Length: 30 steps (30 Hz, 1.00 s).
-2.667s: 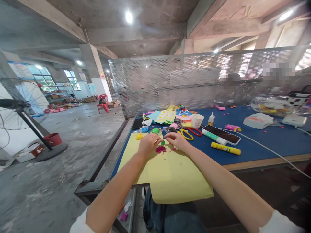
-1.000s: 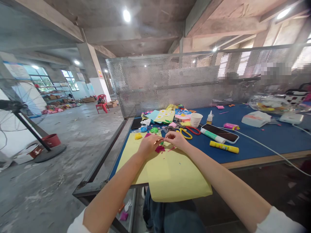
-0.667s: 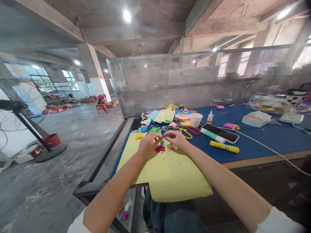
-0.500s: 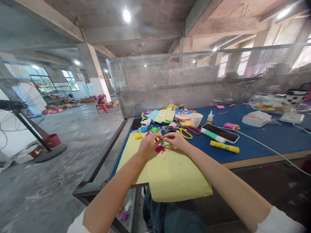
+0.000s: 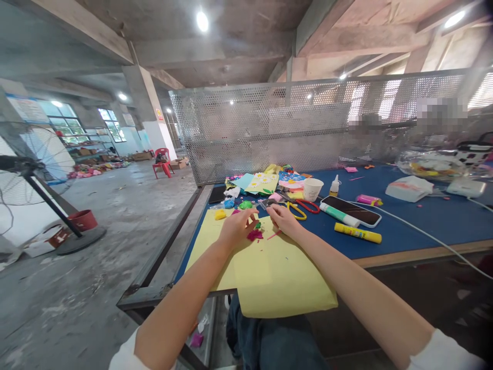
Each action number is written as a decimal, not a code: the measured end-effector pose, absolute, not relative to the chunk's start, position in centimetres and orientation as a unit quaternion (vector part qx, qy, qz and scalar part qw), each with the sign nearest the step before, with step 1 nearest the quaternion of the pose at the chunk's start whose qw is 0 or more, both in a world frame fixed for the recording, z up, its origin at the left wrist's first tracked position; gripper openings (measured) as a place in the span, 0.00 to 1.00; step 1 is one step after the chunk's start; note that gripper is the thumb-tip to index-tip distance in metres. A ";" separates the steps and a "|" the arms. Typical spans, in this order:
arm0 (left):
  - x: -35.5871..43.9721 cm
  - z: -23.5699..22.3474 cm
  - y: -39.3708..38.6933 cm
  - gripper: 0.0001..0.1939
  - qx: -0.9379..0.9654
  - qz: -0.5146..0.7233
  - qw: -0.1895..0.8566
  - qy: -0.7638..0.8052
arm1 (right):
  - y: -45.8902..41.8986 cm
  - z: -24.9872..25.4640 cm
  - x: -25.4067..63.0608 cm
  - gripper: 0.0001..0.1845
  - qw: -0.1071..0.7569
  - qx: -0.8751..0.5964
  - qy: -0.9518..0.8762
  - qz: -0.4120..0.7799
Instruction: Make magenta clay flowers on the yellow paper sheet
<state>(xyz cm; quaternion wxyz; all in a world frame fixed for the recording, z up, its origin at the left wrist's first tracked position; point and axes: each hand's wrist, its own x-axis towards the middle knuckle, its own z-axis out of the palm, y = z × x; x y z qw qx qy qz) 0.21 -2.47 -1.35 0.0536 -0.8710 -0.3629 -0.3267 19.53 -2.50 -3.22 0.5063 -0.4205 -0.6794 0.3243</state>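
Note:
A sheet of pale yellow paper (image 5: pixel 269 272) lies folded over the blue table's near edge, under both hands. My left hand (image 5: pixel 236 228) is curled just above a small magenta paper flower (image 5: pixel 254 235), with its fingertips near a green scrap (image 5: pixel 257 225). My right hand (image 5: pixel 283 218) rests on the sheet's far edge, fingers bent downward. Whether either hand pinches a tiny piece is too small to tell. Close beyond the right hand lie yellow-handled scissors (image 5: pixel 296 211) and red-handled scissors (image 5: pixel 308 206).
The blue table (image 5: pixel 416 226) holds a phone (image 5: pixel 350 211), a yellow glue stick (image 5: pixel 358 234), a white cup (image 5: pixel 313 189) and several coloured papers. A white cable (image 5: pixel 423 236) crosses it. A perforated metal screen (image 5: pixel 269 128) stands behind, and the table's left edge drops to a concrete floor.
My hands have moved slightly apart, the right one drawing back from the left. The thin tan sliver seen earlier at the left fingertips no longer shows.

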 end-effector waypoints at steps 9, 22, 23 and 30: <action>-0.1 -1.6 -2.0 0.13 -0.872 -0.325 0.060 -0.361 | -2.9 -2.9 19.3 0.17 0.498 -0.407 -0.701 0.307; -0.2 -1.7 -1.9 0.11 -0.870 -0.332 0.068 -0.359 | -3.3 -2.6 19.6 0.21 0.461 -0.448 -0.690 0.333; -0.2 -1.7 -1.9 0.11 -0.870 -0.332 0.067 -0.357 | -3.3 -2.7 19.6 0.21 0.459 -0.447 -0.691 0.334; -0.3 -1.7 -1.9 0.10 -0.872 -0.337 0.074 -0.347 | -3.0 -2.7 19.5 0.16 0.473 -0.442 -0.686 0.331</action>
